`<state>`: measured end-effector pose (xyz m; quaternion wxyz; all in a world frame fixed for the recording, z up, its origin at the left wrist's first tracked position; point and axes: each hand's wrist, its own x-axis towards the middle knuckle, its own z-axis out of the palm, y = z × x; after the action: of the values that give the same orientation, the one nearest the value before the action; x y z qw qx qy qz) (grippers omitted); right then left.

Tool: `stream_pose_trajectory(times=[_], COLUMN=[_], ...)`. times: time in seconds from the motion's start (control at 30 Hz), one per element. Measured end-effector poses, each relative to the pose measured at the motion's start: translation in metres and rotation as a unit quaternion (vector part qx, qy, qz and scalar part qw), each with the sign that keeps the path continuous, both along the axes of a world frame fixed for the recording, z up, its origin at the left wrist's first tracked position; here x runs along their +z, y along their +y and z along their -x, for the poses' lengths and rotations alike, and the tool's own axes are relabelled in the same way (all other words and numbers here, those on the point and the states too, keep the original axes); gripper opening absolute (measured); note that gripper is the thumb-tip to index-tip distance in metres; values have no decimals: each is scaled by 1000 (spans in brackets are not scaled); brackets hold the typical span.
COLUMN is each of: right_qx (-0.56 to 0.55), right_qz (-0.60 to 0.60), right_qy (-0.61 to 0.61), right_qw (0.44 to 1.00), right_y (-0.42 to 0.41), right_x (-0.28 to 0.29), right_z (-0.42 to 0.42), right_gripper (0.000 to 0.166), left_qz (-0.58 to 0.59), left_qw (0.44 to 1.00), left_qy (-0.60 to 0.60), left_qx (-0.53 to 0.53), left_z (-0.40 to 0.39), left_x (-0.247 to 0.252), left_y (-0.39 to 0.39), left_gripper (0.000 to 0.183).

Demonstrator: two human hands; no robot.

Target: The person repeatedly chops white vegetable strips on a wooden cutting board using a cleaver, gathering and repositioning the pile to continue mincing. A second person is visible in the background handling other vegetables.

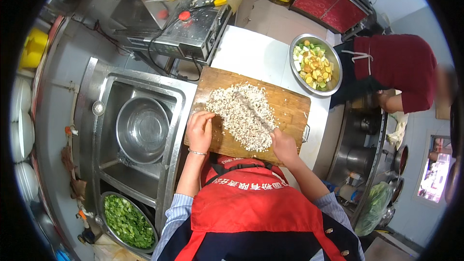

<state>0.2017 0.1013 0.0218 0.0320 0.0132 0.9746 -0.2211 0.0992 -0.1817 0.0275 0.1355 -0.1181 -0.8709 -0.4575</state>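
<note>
A wooden cutting board (290, 107) lies before me on a white table (250, 49). Finely chopped pale food with darker bits (232, 116), its kind unclear, is spread across the board. My right hand (284, 146) grips the handle end of a kitchen knife (252, 110). The blade is blurred and slants over the pile, away from me and to the left. At the board's left edge is my left hand (200, 130), fingers bent towards the pile and nothing visible in it.
A steel bowl (294, 74) of cut vegetables stands at the table's far right corner. To my left, a sink (119, 174) holds an empty steel basin (143, 130); chopped greens (127, 221) fill another bowl. A steel appliance (174, 29) stands beyond. At right, a person (395, 69) bends over a counter.
</note>
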Motion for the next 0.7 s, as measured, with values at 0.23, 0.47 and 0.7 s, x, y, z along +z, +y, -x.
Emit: stream_pose_trajectory(times=[0.23,0.47,0.7], right_qx=[-57,-59,-61], right_qz=[-36,-9,-24], right_qy=[-86,-44,-86], right_qw=[994,997,994], right_y=[8,12,14], right_x=[-2,-10,-12], right_z=[-7,-6,-11], right_gripper=[21,22,24], left_qz=[-1,-9,-18], left_qw=[1000,1000,1000], left_qy=[0,-1,-10], left_qx=[13,18,8], left_z=[-6,-5,-2], left_x=[2,0,-1], left_y=[-4,-2,3], left_gripper=[13,12,14])
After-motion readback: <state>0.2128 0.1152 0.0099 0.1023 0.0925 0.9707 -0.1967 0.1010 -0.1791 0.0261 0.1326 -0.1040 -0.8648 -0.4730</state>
